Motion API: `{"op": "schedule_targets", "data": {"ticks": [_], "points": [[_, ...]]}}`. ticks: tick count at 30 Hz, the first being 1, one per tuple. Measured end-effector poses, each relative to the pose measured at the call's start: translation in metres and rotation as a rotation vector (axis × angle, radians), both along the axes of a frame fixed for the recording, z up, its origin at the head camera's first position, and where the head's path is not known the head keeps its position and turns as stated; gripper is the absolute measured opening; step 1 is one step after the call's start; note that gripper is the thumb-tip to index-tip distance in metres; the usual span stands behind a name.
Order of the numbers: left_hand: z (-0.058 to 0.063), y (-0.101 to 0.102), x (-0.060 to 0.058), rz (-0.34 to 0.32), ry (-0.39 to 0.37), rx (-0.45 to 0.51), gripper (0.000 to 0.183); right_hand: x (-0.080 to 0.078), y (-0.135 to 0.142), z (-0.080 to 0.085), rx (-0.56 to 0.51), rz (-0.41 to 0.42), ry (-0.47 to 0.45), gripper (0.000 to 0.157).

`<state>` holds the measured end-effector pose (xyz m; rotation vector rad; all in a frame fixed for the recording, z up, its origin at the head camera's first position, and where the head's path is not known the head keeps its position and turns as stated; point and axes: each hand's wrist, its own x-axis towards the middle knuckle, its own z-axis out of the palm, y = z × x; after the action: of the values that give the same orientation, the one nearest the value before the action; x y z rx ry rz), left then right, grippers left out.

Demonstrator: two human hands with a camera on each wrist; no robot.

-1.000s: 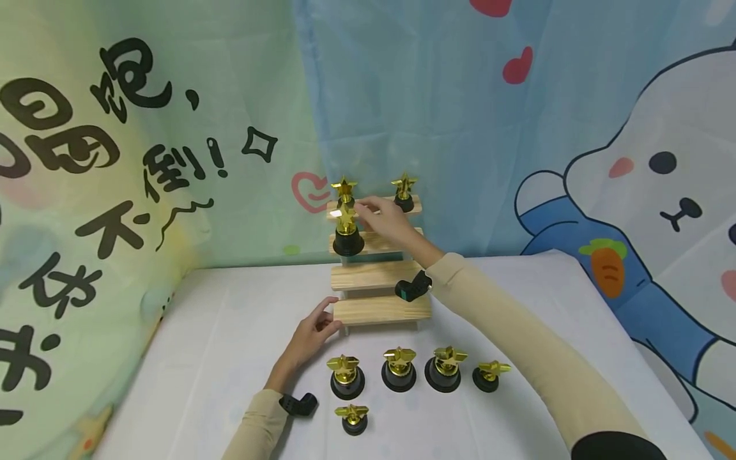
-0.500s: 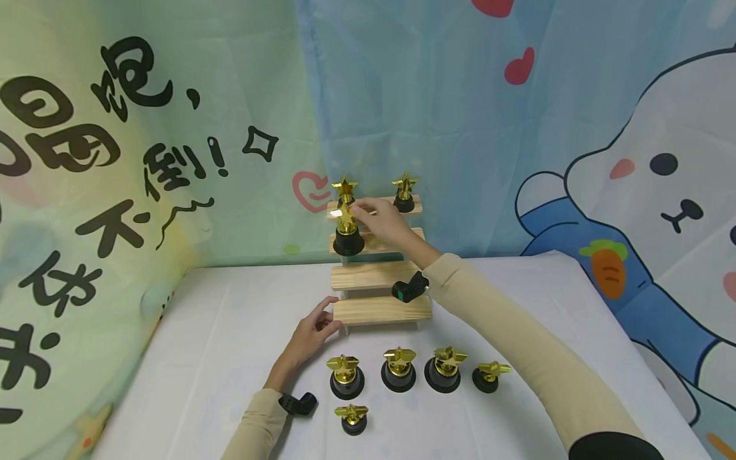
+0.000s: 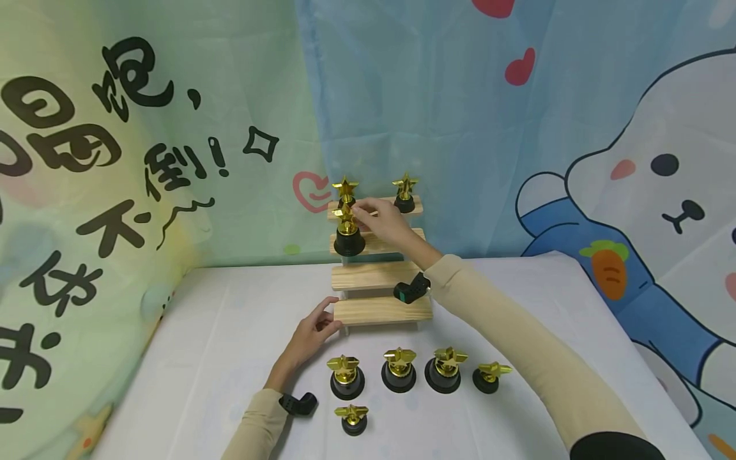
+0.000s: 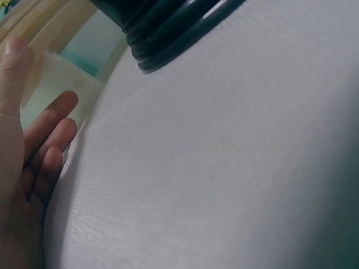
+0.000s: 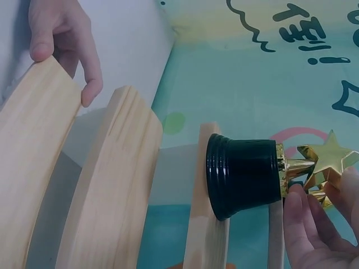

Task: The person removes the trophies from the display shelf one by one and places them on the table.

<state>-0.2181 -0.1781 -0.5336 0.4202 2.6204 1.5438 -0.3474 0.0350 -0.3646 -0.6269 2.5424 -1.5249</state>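
Note:
A four-tier wooden display stand [image 3: 382,310] stands on the white-covered table. My left hand [image 3: 307,335] holds the left end of its lowest board between thumb and index finger; the other fingers [image 4: 53,126] are loosely bent in the left wrist view. On the second board from the top, at the left, a gold star trophy [image 3: 349,241] stands upright on its black base [image 5: 244,176]. My right hand [image 3: 382,223] pinches it near the star [image 5: 331,159]. Behind it, another star trophy [image 3: 345,186] is partly hidden on the top board.
A further trophy [image 3: 405,191] occupies the top board's right end. In front of the stand, several trophies [image 3: 399,370] form a row, with a small trophy [image 3: 353,420] nearer me. A printed cloth backdrop [image 3: 425,96] hangs behind the table.
Almost nothing differs. Both hands keep their places, the right at the trophy and the left at the lowest board; the right wrist shifts only very slightly.

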Motion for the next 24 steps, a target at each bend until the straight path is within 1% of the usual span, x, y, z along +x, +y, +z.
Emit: {"op": "schedule_targets", "data": {"ticks": [4,10,14,21,24], "points": [[0.001,0.0,0.001,-0.007,0.006,-0.003,0.056,0.002,0.001,0.0,-0.011,-0.003,0.006,0.035],[0.002,-0.001,0.001,0.003,0.007,-0.01,0.055,0.006,0.003,0.003,-0.05,0.017,-0.024,0.035],[0.003,-0.001,0.001,0.011,0.008,-0.015,0.055,0.008,0.004,0.005,-0.054,0.022,-0.03,0.036],[0.001,0.0,0.001,0.003,-0.005,-0.01,0.056,0.012,0.007,0.006,-0.066,0.03,-0.043,0.035],[-0.016,-0.003,-0.007,0.02,0.006,0.007,0.054,0.017,0.009,0.009,-0.09,0.048,-0.054,0.032]]}}
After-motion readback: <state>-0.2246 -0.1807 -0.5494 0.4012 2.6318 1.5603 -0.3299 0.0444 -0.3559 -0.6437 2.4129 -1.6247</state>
